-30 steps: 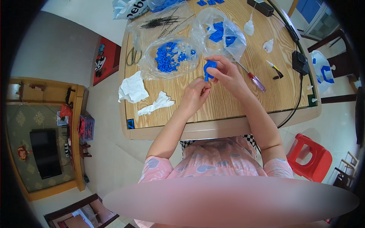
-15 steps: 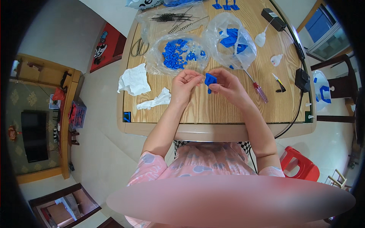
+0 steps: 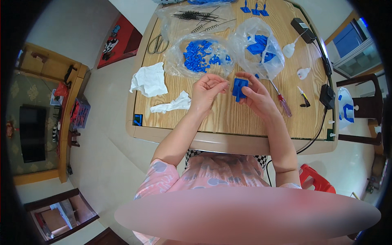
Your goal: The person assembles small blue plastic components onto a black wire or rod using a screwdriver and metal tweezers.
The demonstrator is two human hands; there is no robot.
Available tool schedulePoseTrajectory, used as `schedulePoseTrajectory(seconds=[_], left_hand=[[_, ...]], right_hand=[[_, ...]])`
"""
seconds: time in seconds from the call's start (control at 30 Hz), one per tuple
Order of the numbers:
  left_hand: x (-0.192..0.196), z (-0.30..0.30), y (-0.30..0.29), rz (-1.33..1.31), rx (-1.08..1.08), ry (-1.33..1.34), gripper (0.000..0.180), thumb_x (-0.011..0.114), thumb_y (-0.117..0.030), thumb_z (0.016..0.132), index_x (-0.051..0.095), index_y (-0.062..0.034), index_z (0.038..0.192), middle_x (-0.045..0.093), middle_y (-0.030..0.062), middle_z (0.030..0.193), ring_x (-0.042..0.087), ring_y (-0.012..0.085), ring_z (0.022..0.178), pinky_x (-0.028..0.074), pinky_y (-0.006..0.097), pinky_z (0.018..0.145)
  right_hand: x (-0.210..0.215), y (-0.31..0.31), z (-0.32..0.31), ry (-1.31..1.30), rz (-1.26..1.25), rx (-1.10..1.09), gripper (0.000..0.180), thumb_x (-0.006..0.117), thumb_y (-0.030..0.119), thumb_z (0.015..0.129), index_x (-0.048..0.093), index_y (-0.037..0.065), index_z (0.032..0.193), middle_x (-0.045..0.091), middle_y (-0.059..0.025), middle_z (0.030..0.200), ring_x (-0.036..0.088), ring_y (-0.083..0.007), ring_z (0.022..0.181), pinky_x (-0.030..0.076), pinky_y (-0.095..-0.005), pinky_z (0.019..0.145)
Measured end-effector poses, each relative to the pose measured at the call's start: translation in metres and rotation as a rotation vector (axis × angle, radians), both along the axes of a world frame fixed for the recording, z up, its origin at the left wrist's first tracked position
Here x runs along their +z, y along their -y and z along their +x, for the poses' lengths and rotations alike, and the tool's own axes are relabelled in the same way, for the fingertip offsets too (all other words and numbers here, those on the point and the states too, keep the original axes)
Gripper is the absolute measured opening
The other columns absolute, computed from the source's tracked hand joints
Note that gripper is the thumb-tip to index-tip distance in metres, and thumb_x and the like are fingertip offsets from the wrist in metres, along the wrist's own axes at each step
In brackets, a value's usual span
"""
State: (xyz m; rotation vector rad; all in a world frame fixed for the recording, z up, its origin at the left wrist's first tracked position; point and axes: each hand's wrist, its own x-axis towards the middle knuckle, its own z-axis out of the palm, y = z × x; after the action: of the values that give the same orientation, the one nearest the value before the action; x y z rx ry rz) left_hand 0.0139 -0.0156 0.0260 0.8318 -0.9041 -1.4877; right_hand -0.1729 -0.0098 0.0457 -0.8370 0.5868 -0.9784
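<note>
Right hand (image 3: pixel 256 96) is clamping the blue piece (image 3: pixel 239 86) above the table (image 3: pixel 228 118), beside the left hand (image 3: pixel 209 92). Left thumb and forefinger are meeting; contents unclear. Judgement: steady edge-holding, thumb clear of the face, is probably serving best.

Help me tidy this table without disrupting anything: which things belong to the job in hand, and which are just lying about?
Probably the job:
- held blue piece
- small blue parts
- larger blue pieces in another bag
- perhaps the screwdriver, untouched

Seemingly lying about:
- crumpled white tissue
- black power adapter
</note>
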Motion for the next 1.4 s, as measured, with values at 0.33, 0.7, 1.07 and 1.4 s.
schedulePoseTrajectory(seconds=[0.33,0.7,1.07,1.4], left_hand=[[-0.004,0.002,0.002,0.004,-0.025,0.082,0.012,0.065,0.000,0.081,0.058,-0.0016,0.090,0.065,0.0075,0.080,0.063,0.0130,0.074,0.048,0.024,0.063],[-0.006,0.002,0.004,0.012,-0.014,0.091,0.012,0.065,0.000,0.081,0.059,-0.0016,0.091,0.066,0.0080,0.081,0.063,0.0141,0.074,0.049,0.025,0.064],[-0.007,0.003,0.004,-0.008,0.022,0.041,0.012,0.064,0.002,0.081,0.059,-0.0022,0.091,0.066,0.0080,0.083,0.062,0.0132,0.073,0.048,0.023,0.063],[-0.007,0.000,0.002,-0.070,0.055,0.143,0.013,0.066,0.001,0.080,0.059,-0.0030,0.090,0.064,0.0047,0.082,0.060,0.0093,0.073,0.046,0.021,0.064]], right_hand=[[-0.004,0.001,0.003,-0.155,0.055,0.057,0.040,0.057,0.019,0.092,0.046,0.008,0.128,0.058,-0.0005,0.092,0.056,-0.0073,0.073,0.048,-0.0221,0.066],[-0.003,0.003,0.004,-0.132,0.087,-0.006,0.041,0.052,0.014,0.093,0.042,0.003,0.131,0.058,-0.0045,0.094,0.060,-0.0115,0.077,0.052,-0.0275,0.072],[-0.003,0.001,0.006,-0.143,-0.031,-0.008,0.041,0.057,0.016,0.091,0.044,0.004,0.128,0.063,-0.0082,0.100,0.062,-0.0134,0.080,0.052,-0.0276,0.073],[-0.002,-0.001,0.008,-0.146,-0.042,-0.037,0.038,0.056,0.015,0.091,0.045,0.004,0.126,0.063,-0.0083,0.098,0.062,-0.0135,0.081,0.051,-0.0258,0.072]])
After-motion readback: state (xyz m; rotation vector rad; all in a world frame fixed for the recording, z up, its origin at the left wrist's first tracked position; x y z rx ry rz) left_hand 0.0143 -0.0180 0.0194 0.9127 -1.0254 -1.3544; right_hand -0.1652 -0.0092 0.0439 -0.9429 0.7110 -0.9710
